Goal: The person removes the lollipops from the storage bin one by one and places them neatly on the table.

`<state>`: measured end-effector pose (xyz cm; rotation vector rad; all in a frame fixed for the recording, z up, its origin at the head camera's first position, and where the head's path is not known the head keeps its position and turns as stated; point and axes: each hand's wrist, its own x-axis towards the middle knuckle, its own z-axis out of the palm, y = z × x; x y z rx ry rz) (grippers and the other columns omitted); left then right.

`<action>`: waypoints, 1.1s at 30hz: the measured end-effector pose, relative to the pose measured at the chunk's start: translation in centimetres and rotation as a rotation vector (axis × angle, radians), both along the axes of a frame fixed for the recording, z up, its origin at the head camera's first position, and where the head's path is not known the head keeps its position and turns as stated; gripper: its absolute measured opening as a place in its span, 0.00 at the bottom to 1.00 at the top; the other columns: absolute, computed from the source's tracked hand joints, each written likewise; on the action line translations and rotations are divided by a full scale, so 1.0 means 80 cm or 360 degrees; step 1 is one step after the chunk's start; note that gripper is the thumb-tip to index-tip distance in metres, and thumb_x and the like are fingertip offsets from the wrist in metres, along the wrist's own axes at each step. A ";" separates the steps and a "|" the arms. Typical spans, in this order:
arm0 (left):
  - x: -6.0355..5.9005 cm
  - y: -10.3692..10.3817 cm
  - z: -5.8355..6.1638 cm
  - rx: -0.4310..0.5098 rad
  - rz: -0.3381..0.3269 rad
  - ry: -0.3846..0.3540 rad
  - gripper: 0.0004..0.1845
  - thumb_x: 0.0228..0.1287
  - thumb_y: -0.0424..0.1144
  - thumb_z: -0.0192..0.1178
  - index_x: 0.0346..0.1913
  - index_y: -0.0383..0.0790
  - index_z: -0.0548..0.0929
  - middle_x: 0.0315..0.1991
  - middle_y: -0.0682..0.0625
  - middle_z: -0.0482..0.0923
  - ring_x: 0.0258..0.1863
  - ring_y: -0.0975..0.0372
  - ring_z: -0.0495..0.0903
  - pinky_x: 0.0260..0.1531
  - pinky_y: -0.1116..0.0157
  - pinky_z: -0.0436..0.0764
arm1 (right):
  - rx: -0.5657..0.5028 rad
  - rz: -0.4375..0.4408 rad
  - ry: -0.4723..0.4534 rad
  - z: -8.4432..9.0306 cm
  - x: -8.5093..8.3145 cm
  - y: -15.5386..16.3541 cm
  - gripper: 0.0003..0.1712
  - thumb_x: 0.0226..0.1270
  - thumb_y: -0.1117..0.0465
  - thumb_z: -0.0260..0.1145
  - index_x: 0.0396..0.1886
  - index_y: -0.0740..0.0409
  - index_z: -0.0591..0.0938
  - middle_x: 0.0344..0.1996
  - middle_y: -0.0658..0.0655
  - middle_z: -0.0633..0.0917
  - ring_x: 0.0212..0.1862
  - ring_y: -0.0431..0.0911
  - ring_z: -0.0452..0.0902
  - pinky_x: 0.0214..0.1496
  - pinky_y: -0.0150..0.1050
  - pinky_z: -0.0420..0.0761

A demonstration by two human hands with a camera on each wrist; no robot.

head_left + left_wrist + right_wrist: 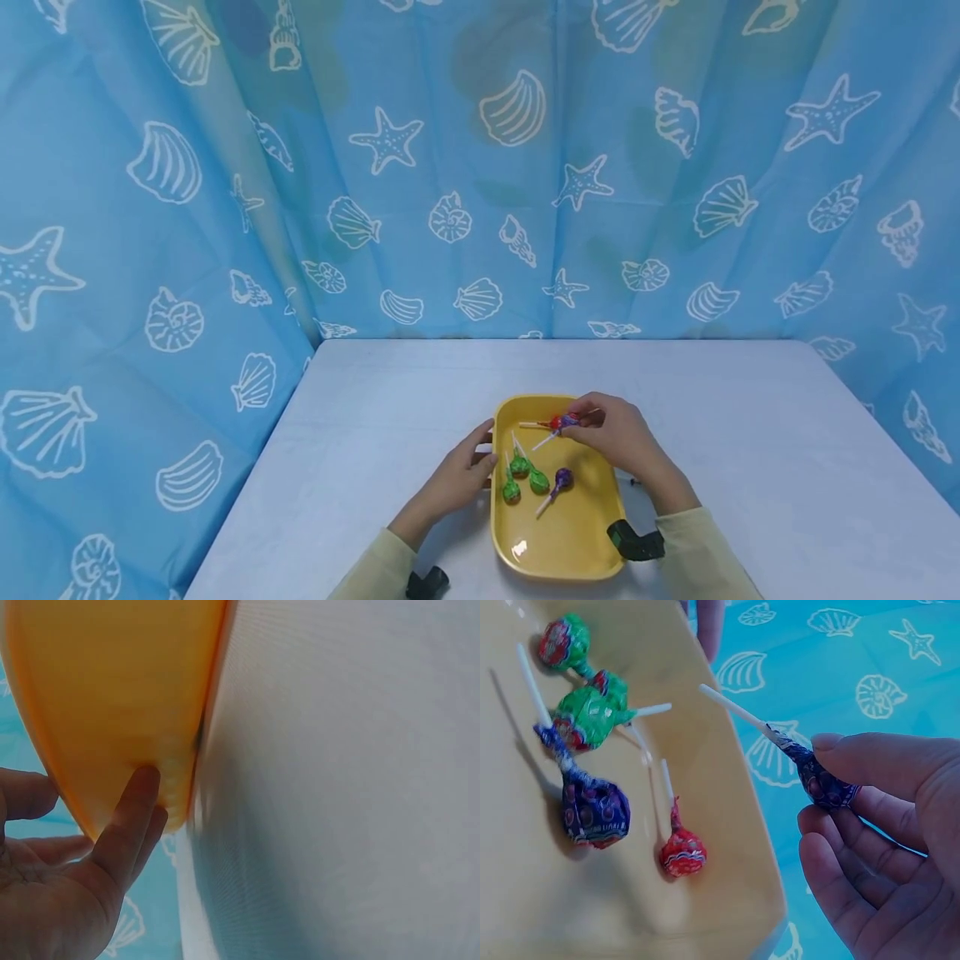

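Observation:
Between thumb and fingers my right hand [621, 429] pinches a purple-wrapped lollipop [825, 776] by its head, its white stick pointing away from the palm. This is above the far end of a yellow tray [558, 542]. A red lollipop [682, 851] lies in the tray close by. Toward the middle lie another purple lollipop [596, 814] and a group of green lollipops [538, 481]. At the tray's left side, my left hand [457, 475] rests with extended fingers against the outer wall, as the left wrist view shows.
The tray stands on a white-covered table [375, 408]. A blue curtain [465, 167] with shell and starfish prints hangs behind the table and along its left side. Black wrist devices [636, 542] sit at both sleeves, the right one overlapping the tray's edge.

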<state>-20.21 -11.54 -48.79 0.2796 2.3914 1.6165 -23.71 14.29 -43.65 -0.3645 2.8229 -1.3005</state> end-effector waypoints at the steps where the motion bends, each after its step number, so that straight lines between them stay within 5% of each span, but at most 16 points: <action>1: 0.000 0.000 0.000 0.0002 0.0000 0.0000 0.31 0.80 0.37 0.50 0.81 0.40 0.56 0.71 0.38 0.66 0.65 0.45 0.75 0.49 0.61 0.87 | -0.0008 -0.0007 -0.0001 0.000 0.002 0.001 0.15 0.61 0.57 0.77 0.44 0.58 0.85 0.37 0.52 0.86 0.43 0.49 0.83 0.47 0.46 0.88; 33: -0.002 0.001 -0.003 -0.0010 0.0011 -0.0008 0.31 0.81 0.37 0.48 0.81 0.41 0.55 0.71 0.39 0.66 0.65 0.46 0.74 0.50 0.61 0.87 | -0.0091 -0.0356 -0.0040 -0.005 0.038 0.050 0.24 0.67 0.51 0.73 0.55 0.61 0.82 0.50 0.63 0.85 0.52 0.57 0.83 0.54 0.51 0.86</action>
